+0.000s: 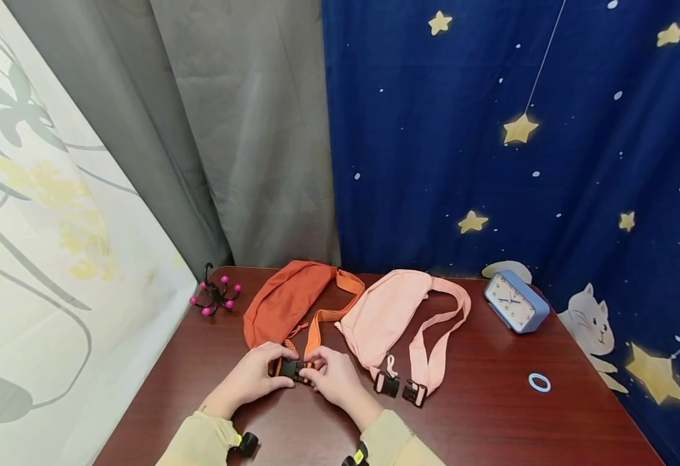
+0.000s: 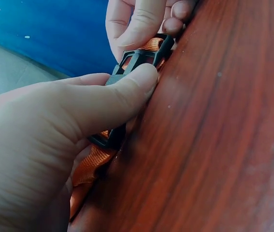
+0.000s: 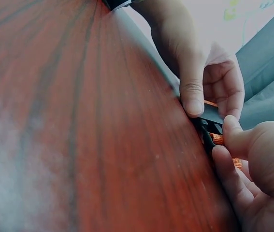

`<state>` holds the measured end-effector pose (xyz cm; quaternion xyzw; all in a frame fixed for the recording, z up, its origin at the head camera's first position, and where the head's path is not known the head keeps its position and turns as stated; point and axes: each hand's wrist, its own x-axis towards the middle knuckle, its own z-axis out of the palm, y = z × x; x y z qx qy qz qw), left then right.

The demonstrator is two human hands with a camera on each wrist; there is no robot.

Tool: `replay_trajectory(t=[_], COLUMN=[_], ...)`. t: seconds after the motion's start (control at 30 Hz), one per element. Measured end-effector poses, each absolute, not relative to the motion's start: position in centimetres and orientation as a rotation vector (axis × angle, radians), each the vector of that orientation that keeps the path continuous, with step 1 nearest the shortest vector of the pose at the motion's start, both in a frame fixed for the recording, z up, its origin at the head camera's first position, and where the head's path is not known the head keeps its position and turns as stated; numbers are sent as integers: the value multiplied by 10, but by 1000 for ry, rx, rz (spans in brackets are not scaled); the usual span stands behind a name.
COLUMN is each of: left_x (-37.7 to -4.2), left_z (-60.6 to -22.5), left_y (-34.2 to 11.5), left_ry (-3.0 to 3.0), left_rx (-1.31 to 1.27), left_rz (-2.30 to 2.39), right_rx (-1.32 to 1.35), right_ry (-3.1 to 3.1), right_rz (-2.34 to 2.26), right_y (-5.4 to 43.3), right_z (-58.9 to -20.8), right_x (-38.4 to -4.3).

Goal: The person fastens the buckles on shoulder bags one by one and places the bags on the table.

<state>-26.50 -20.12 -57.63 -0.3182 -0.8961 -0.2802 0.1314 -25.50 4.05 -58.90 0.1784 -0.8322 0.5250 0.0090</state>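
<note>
A rust-orange waist bag (image 1: 288, 304) lies at the back of the table, its orange strap (image 1: 314, 333) running forward to a black side-release buckle (image 1: 289, 367). My left hand (image 1: 256, 374) pinches the socket half between thumb and fingers. On the other half, where the orange webbing (image 2: 152, 44) loops through, my right hand (image 1: 336, 378) has its thumb and fingers pinched. In the left wrist view the prongs of the buckle (image 2: 136, 59) show between the two hands, in line with the socket. How deep they sit is partly hidden by the left thumb (image 2: 144, 77).
Right of the hands lies a pink waist bag (image 1: 387, 314), its black buckle halves (image 1: 387, 384) apart. A blue clock (image 1: 514, 302) stands at the back right, with a pale blue ring (image 1: 540, 390) before it. A black hook rack with pink tips (image 1: 215, 294) is at the back left.
</note>
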Motion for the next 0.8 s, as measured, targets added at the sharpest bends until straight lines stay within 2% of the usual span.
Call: replay_trajectory(t=[0.43,0.8], left_x=[-268,-266], left_z=[-578,-575], left_y=[-200,-205], left_ry=[-2671,-2702], left_rx=[-872,-907], left_rz=[-926,-914], right_rx=[570,538], right_ry=[-2634,-2657], right_rz=[1807,1773], right_y=[47,44], right_z=[-584,-583], right_x=[-253,-253])
